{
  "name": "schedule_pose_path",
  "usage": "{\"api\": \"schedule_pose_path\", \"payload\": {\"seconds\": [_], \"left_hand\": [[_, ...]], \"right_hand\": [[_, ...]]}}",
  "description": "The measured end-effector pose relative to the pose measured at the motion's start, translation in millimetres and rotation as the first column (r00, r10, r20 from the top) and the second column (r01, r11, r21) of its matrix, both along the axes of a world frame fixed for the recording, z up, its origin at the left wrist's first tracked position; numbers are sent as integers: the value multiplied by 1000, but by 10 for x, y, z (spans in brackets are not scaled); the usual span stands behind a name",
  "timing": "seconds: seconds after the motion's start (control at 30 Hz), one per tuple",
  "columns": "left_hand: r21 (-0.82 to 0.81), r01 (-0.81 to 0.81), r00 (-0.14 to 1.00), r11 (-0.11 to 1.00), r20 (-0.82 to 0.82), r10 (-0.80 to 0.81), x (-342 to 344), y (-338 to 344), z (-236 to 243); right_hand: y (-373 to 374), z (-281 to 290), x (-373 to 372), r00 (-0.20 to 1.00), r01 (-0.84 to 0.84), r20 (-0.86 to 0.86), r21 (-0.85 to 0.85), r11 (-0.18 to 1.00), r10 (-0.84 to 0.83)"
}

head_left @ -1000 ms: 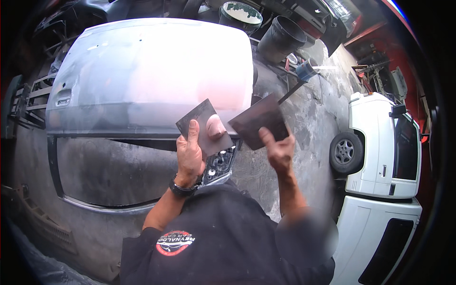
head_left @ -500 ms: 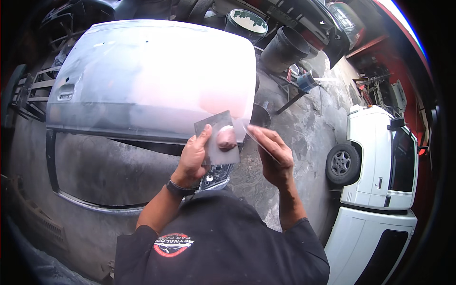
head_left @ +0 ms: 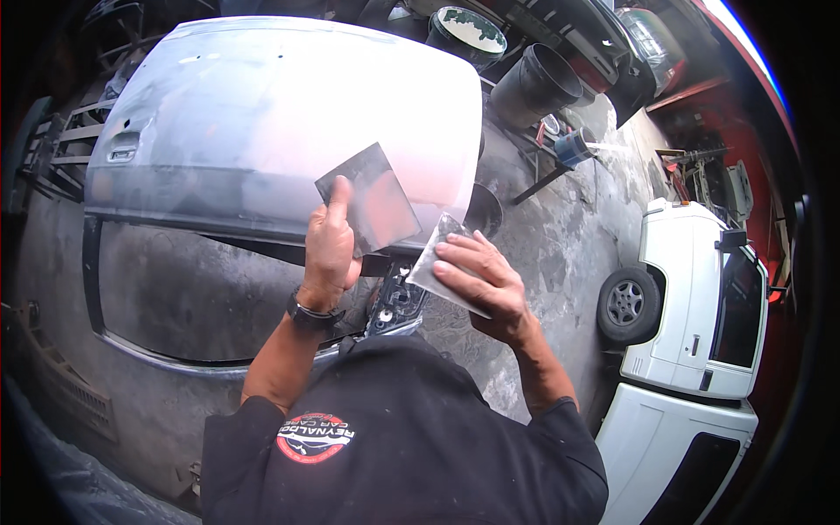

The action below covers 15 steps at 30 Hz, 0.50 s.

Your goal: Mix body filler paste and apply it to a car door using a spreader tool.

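Observation:
My left hand (head_left: 325,254) grips a thin, dark grey rectangular plate (head_left: 382,199) by its lower left edge, thumb on top. A pinkish patch shows on the plate's face; no lump stands on it. My right hand (head_left: 492,287) holds a flat, pale grey spreader (head_left: 429,267), fingers laid across its face, close beside the plate's lower right corner. Whatever is on the spreader's underside is hidden. Beyond both hands lies a car door (head_left: 262,96), its panel whitish and grey with a pink-tinted area toward the right. The plate is held over its near edge.
The door's window frame (head_left: 94,289) reaches toward me on the left. Past the door stand a bucket with a pale, green-marked top (head_left: 472,33), a dark bucket (head_left: 535,86) and a small blue can (head_left: 573,147). A white vehicle (head_left: 691,315) is parked at right.
My left hand has raised and tilted the plate away from me; the pink lump on it no longer shows. My right hand has come left and turned the spreader flat.

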<state>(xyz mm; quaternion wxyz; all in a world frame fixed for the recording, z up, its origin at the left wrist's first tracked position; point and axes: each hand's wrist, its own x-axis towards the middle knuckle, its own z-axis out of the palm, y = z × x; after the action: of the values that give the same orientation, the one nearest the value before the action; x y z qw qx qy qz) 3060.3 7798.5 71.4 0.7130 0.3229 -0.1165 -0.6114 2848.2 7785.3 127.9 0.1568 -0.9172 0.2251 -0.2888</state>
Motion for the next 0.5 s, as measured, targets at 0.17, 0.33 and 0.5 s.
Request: {"api": "schedule_pose_path", "payload": {"seconds": [0.17,0.33,0.5], "left_hand": [[-161,283,775,946,-543,-324,-183,-71,-60],[-128,185,902,974,-370,-220,-261,-32,-61],[-113,-34,979,993,-203,11,-70,-55,19]], "right_hand": [[-32,9,222,927,-145,354,30,989,125],[-305,-118,172,1000,17,-12,-112,994,-18],[-499,-57,-3,910,133,-332,-332,934,-248]]}}
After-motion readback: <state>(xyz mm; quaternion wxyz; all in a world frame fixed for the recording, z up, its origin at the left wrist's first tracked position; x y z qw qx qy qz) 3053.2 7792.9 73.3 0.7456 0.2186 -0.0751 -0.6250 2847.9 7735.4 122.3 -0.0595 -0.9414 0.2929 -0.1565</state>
